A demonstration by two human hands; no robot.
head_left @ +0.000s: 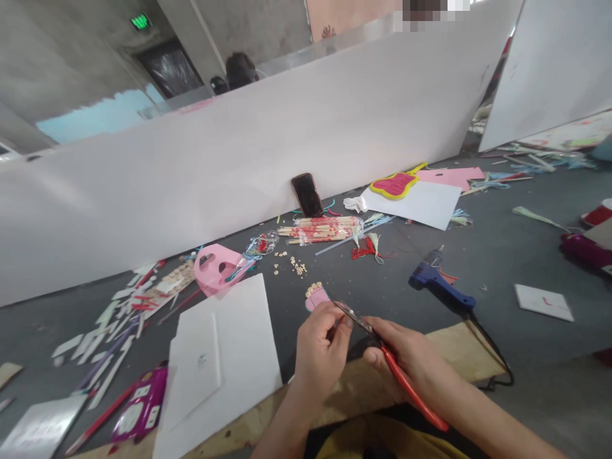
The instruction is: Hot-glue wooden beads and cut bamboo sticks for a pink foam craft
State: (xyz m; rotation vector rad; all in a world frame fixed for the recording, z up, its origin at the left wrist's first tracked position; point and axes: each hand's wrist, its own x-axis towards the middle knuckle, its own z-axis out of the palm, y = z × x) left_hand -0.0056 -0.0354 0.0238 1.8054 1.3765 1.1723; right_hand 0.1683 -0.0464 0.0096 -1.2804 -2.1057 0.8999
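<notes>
Currently in hand: what looks like close work with the long-bladed, red-handled metal tool (408, 384), its tip at the left fingertips; whether it cuts or pinches cannot be told.
Right grip: the right hand (417, 349) is wrapped around the red handle, blades angled away toward the left.
Left grip: the left hand (319, 343) is bunched, thumb and forefinger near together at the tool's tip; anything between them is hidden.
Small pink flat piece: just beyond the left knuckles, partly covered by them (319, 298), its far edge lined with clustered beige bits (312, 288).
Loose beige crumbs: scattered on the dark grey bench (497, 255), beyond the pink piece (299, 268).
Blue plastic glue gun: lying to the right (440, 285), within easy reach, untouched.
Next move: seems to call for a steady left pinch, with fingertips clear of the blades.
</notes>
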